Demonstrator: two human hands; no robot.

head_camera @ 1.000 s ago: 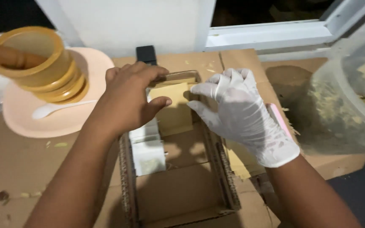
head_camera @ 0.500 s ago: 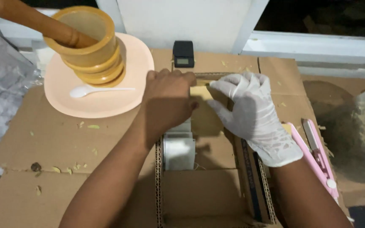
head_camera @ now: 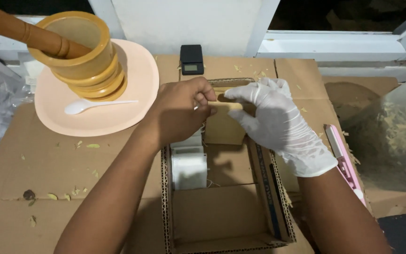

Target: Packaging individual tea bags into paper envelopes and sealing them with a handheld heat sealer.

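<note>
Paper packet (head_camera: 225, 123), a flat tan rectangle with a smooth matte face, stood upright at the far end of the cardboard box (head_camera: 264, 188), and both hands gripped its folded top edge. The left hand (head_camera: 179, 113) was bare, its fingers curled tight and pinching the left part of that edge. The right hand (head_camera: 276, 124) wore a thin white glove, wrinkled at the knuckles, and its fingertips pinched the right part of the same edge. The two hands nearly touched over the packet and hid most of its upper half.

The box was a shallow open tray of corrugated card, its cut walls showing the ribbed core. Inside it, just nearer than the packet and along the left wall, white packets (head_camera: 189, 167) stood in a short row; their lower parts looked soft and slightly translucent. The near half of the box floor was bare card.

Everything rested on flattened brown cardboard sheets (head_camera: 48, 164) strewn with dry flakes. Toward the far left corner lay a round peach plate (head_camera: 118, 113), smooth and glossy, carrying a stack of mustard-yellow bowls (head_camera: 88, 56) with a turned wooden pestle (head_camera: 19, 30) leaning in the top one, and a white plastic spoon (head_camera: 92, 105) beside the stack. A small black scale (head_camera: 191, 59) sat at the far edge, just beyond the box. A slim pink tool (head_camera: 344, 157) lay to the right of the box, and a clear plastic bag (head_camera: 395, 136) of pale shredded stuff filled the right edge.
</note>
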